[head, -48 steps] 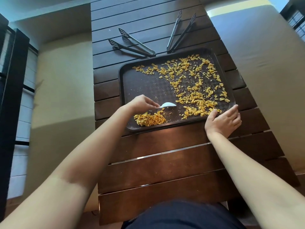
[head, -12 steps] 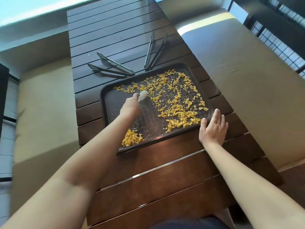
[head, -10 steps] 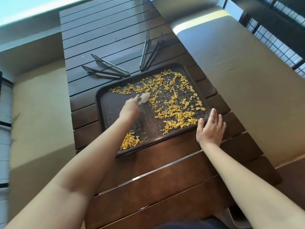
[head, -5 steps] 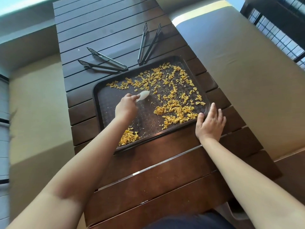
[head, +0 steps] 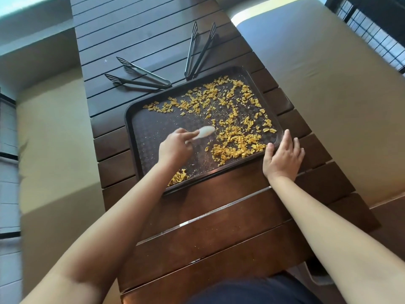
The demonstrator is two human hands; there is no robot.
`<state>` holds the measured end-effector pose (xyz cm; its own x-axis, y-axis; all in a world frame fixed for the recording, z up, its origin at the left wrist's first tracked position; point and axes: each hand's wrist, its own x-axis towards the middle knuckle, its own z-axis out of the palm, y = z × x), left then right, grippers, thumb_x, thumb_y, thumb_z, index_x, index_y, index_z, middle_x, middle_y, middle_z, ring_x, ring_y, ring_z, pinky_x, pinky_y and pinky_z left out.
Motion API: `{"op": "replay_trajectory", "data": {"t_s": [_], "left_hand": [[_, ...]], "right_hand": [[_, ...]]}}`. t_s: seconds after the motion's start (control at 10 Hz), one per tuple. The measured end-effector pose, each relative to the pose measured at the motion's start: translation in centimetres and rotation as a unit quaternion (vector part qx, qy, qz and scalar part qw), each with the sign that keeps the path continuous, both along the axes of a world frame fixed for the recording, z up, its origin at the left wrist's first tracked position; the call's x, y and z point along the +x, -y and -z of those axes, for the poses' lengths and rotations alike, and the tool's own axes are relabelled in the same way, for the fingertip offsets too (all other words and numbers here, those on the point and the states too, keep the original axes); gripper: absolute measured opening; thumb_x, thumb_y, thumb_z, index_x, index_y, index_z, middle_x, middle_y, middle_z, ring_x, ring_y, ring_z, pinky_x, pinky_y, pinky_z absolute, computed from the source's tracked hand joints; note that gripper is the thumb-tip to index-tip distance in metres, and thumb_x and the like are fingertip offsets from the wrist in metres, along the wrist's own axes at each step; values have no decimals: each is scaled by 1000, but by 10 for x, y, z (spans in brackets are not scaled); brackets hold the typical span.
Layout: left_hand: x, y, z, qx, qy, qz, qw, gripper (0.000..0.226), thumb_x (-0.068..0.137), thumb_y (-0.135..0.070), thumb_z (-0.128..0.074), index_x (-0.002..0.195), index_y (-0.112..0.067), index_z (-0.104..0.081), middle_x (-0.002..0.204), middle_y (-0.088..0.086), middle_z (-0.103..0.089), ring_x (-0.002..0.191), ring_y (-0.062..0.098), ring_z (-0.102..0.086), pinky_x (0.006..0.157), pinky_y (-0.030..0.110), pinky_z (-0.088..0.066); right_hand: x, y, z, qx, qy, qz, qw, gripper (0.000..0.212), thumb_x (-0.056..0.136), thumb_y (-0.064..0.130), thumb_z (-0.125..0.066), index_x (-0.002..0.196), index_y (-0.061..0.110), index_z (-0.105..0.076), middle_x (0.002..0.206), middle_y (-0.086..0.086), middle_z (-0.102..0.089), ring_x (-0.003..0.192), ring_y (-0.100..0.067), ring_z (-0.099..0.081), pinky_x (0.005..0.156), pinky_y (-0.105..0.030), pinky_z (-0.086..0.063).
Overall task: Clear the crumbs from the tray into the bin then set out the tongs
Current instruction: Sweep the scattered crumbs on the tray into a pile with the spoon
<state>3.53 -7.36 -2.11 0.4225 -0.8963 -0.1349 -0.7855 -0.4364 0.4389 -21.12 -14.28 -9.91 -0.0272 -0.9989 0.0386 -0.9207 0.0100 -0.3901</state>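
Note:
A dark brown tray (head: 151, 125) lies on the slatted wooden table (head: 219, 227). Yellow crumbs (head: 236, 141) are scattered over its far and right parts, and a small heap (head: 179, 177) sits at the near left corner, partly hidden by my forearm. My left hand (head: 174, 148) grips a small white scraper (head: 205, 132) over the middle of the tray, its blade pointing right toward the crumbs. My right hand (head: 282, 155) rests flat with straight fingers against the tray's near right corner. Two pairs of dark tongs, one pair (head: 140, 77) at left and another (head: 198, 49), lie beyond the tray.
Tan cushioned benches run along both sides of the table, one on the left (head: 54, 150) and one on the right (head: 328, 95). A dark railing (head: 377, 29) stands at the far right. No bin is in view.
My left hand with the scraper has moved down and right across the tray toward the crumb mass. My right hand stays at the tray's corner. The camera has shifted slightly.

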Motion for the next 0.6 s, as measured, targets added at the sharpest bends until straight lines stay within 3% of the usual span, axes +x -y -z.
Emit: {"op": "replay_trajectory", "data": {"t_s": [0.1, 0.2, 0.3, 0.6], "left_hand": [[4, 20, 3, 12, 11, -71, 997, 42, 94, -10, -45, 128, -30, -57, 121, -6, -57, 88, 13, -54, 69, 26, -40], [0, 31, 4, 27, 12, -65, 997, 46, 93, -6, -45, 131, -30, -54, 124, -4, -55, 97, 18, -57, 72, 27, -43], [-12, 34, 4, 32, -23, -2, 999, 39, 94, -12, -46, 126, -30, -58, 120, -5, -56, 97, 19, -58, 71, 27, -43], [-7, -14, 0, 11, 46, 138, 989, 23, 90, -30, -57, 108, -39, -68, 106, -14, -66, 84, 11, -63, 65, 22, -40]], "right_hand": [[0, 0, 0, -2, 2, 1, 1000, 67, 90, 45, -23, 146, 8, -23, 146, -13, -38, 139, -31, -24, 112, -48, -13], [0, 0, 0, -2, 3, 1, 1000, 66, 90, 45, -24, 146, 9, -23, 146, -13, -38, 139, -30, -24, 112, -48, -13], [0, 0, 0, -4, 4, 2, 1000, 66, 90, 45, -24, 146, 9, -23, 146, -13, -38, 139, -30, -24, 112, -48, -13], [0, 0, -1, -6, 5, 4, 1000, 66, 90, 45, -24, 145, 8, -24, 146, -13, -38, 139, -30, -24, 113, -47, -13]]}}
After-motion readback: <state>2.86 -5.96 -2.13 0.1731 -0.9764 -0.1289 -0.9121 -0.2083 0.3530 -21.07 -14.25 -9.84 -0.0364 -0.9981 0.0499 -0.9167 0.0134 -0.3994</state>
